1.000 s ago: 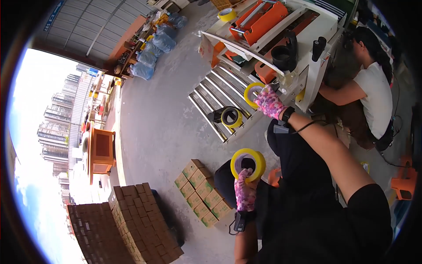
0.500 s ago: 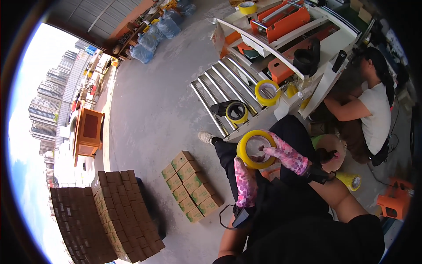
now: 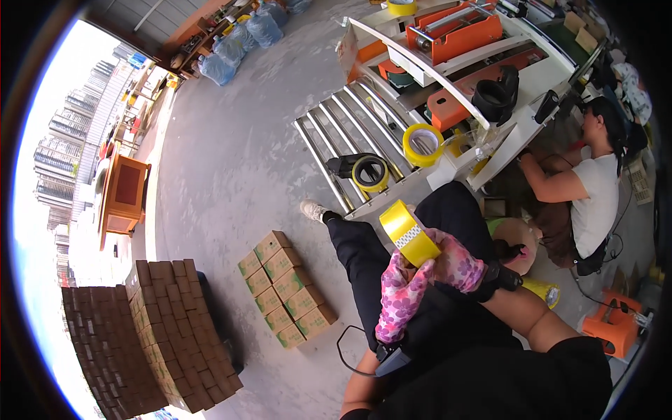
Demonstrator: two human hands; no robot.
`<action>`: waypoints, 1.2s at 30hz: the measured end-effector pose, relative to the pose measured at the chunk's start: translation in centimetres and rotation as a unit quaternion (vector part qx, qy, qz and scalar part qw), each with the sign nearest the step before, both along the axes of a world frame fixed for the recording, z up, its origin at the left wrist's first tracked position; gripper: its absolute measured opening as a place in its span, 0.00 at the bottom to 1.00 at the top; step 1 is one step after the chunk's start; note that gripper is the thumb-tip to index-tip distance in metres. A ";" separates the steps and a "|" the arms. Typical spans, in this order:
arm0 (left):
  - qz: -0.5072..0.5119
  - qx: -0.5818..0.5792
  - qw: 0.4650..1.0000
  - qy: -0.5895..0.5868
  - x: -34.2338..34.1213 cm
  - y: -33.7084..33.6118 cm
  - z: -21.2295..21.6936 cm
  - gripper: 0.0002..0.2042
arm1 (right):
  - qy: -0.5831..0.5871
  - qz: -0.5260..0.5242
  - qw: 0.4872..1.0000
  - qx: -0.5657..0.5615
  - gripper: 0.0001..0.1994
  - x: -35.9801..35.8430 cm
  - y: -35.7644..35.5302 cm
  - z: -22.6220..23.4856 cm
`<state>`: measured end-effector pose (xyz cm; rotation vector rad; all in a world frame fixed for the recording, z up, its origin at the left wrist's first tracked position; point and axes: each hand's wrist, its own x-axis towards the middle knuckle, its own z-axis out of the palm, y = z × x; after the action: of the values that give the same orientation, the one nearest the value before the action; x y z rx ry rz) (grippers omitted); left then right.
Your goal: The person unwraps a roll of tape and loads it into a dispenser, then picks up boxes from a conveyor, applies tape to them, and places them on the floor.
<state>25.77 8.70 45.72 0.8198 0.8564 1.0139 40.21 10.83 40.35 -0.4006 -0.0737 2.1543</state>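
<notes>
Left hand (image 3: 400, 301) and right hand (image 3: 458, 264) curl snugly around a yellow tape roll's near edge (image 3: 421, 255). Inspecting it seems the step; the next move likely calls for steady fingers.

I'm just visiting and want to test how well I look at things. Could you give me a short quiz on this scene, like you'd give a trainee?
1. Open question: what are the left hand and right hand holding between them?

2. Multiple choice: where does the black tape dispenser rest?
A) on the floor
B) on the metal rollers
C) on the person's lap

3. True or false: a co-worker in a light-coloured top is over on the person's right.

Key:
1. A yellow roll of tape.
2. B
3. True
</notes>
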 end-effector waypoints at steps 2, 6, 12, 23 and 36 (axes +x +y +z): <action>-0.005 0.011 1.000 0.002 0.0 -0.2 0.2 0.20 | -0.082 0.012 0.996 0.029 0.20 0.2 -0.1 0.7; -0.005 0.050 0.999 -0.015 0.5 -0.4 0.8 0.19 | -0.077 -0.004 0.996 0.041 0.17 0.5 0.1 2.2; -0.017 0.068 0.996 0.047 0.7 -1.0 1.1 0.20 | -0.432 -0.221 0.846 0.220 0.26 2.5 0.3 3.8; 0.033 0.248 0.944 0.217 0.3 -1.8 -0.4 0.19 | -0.650 -0.257 0.496 0.515 0.22 2.7 -1.3 10.2; 0.092 0.520 0.732 0.431 -0.4 -0.4 0.3 0.24 | -0.311 -0.095 0.935 0.145 0.14 2.6 -0.6 9.9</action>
<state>25.34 8.31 46.06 2.3431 1.1254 1.2917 42.76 10.22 50.28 -0.8617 -0.6719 1.7199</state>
